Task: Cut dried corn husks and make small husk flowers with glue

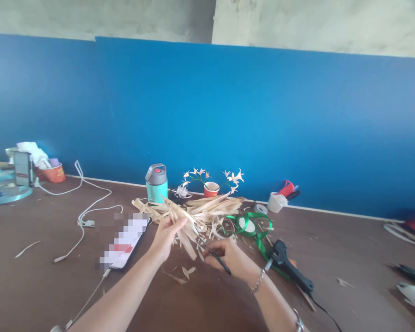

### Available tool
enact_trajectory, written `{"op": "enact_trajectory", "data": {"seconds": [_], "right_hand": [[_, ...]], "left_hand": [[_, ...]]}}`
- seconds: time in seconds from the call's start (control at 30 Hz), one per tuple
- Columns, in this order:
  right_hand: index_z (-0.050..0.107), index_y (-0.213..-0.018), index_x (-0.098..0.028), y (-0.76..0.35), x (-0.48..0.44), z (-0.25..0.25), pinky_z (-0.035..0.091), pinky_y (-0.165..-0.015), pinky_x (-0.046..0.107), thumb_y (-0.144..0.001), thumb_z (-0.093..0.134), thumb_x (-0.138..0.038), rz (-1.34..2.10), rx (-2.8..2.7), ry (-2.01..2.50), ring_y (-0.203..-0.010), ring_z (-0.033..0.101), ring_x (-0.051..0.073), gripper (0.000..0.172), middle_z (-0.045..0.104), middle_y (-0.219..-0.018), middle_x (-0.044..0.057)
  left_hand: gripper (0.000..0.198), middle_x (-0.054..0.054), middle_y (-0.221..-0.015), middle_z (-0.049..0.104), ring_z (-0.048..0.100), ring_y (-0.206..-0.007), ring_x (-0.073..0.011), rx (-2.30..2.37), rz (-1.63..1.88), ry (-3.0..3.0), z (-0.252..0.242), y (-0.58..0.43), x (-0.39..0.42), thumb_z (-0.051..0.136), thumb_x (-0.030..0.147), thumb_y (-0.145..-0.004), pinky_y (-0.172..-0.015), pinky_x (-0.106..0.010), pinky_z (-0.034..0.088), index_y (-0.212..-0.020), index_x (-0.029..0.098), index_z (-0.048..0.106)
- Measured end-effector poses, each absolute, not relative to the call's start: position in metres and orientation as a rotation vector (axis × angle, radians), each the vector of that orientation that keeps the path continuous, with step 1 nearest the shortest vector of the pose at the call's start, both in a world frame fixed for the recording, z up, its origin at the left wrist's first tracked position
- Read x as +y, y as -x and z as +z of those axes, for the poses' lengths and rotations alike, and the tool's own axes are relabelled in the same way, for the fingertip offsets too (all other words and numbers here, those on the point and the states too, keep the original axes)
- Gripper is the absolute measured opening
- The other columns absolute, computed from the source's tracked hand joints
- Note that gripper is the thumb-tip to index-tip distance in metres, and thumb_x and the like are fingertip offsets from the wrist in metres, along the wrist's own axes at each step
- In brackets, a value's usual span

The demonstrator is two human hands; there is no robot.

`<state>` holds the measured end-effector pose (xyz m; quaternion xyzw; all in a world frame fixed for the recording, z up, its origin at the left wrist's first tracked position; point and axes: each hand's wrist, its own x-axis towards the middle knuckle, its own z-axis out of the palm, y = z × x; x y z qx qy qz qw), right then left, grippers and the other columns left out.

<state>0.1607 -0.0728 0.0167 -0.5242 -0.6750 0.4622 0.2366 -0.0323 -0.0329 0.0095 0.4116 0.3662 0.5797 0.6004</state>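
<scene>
My left hand (166, 237) is closed on pale dried corn husks (186, 220), thumb on top, with strips fanning out to the right and down. Close to them, my right hand (228, 256) grips a slim black tool (219, 262) whose thin tip points at the husks; its exact kind is unclear. Behind both hands lies a pile of dried husks (224, 206). Small cut petal-shaped pieces (188, 272) are scattered on the table below. At the back, white flowers on green stems (235, 177) stand in a red paper cup (211, 190).
Left of the husks are a teal flask (157, 186), a phone (127, 244) and white cables (85, 214). To the right lie a green ribbon roll (246, 226), a black glue gun (292, 267) and a white cup of tools (277, 202). A blue wall panel (207, 110) borders the table.
</scene>
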Motion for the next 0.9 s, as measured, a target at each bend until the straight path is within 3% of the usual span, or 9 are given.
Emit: {"op": "enact_trajectory", "data": {"seconds": [0.9], "right_hand": [[0.068, -0.077, -0.012, -0.159, -0.073, 0.019, 0.028, -0.038, 0.016, -0.065, 0.064, -0.027, 1.319, -1.755, 1.446, -0.040, 0.034, 0.005, 0.019, 0.048, -0.047, -0.005]], "left_hand": [[0.020, -0.004, -0.064, 0.070, 0.065, -0.060, -0.0186, 0.888, 1.293, -0.951, -0.002, 0.031, -0.031, 0.072, 0.028, -0.065, -0.056, -0.025, 0.049, -0.076, 0.011, 0.068]]}}
